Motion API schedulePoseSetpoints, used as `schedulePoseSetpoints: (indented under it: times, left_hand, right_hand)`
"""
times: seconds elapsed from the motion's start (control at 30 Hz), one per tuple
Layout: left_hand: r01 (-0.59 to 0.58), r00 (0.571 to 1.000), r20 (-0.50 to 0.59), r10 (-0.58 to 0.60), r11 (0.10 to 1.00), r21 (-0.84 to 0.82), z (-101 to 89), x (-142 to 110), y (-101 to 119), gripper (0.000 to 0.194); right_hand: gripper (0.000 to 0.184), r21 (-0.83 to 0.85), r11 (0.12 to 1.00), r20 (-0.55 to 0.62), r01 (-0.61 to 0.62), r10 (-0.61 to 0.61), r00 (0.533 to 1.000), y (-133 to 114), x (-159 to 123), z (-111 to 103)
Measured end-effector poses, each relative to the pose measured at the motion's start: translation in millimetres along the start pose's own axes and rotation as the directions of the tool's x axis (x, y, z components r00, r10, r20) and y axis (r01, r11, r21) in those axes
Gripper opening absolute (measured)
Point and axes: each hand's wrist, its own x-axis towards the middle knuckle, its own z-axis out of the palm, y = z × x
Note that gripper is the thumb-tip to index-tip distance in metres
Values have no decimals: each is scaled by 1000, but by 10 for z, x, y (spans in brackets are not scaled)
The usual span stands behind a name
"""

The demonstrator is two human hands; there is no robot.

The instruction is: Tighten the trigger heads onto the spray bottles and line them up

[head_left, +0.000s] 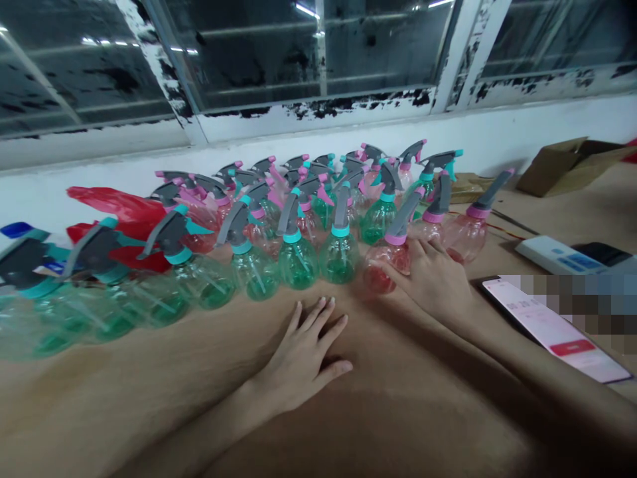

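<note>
Right hand (pixel 440 282): thumb lies across the front of a pink-collared trigger spray bottle (pixel 381 262), fingers bent at its right side; I cannot tell whether the grip is firm. Bottle is upright in the front row, between the middle of the bench (pixel 209 392) and its far edge by the wall. Left hand (pixel 298 372): palm down, fingers spread wide, nearest the turquoise-collared bottles (pixel 340 259), apart from them

Risks, my judgement: bottles stand close, so a sideways drag of the right hand could knock a neighbour over and start a chain of falls. Cause: round bodies, tall heads, little spacing. Trigger heads could also snag one another or the red plastic bag (pixel 117 202). A low sweep of the right forearm could shift the smartphone (pixel 552 325)

Counts: hands, 2. Front row by spray heads: 6 turquoise-collared, 3 pink-collared. Rows behind: both colours, overlapping, total not readable. Smartphone, 1; white device with blue display (pixel 560 255), 1; open cardboard box (pixel 567 162) near the far edge, 1
</note>
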Motion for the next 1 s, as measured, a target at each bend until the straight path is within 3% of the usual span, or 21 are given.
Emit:
schedulePoseSetpoints:
  times: [0.23,0.47,0.63,0.83,1.0]
  left_hand:
    - [-33,999,-12,33,999,-21,-2,-16,-67,58]
    - [24,994,-101,-40,989,-148,10,-15,-19,57]
    - [143,960,-156,-232,888,-437,-203,-86,52,68]
    - [65,952,-209,-224,815,-576,-578,-50,205,77]
    - [-21,954,-239,-180,756,-654,-713,90,359,85]
  right_hand:
    - [62,158,983,22,98,-103,994,43,-291,-150]
    - [64,441,894,229,-83,-23,973,-50,-624,-196]
    - [85,560,825,233,-77,-67,970,-79,-790,-109]
    - [83,682,731,259,-25,-210,943,-229,-899,-134]
    - [88,694,719,228,39,-271,935,-511,-956,-190]
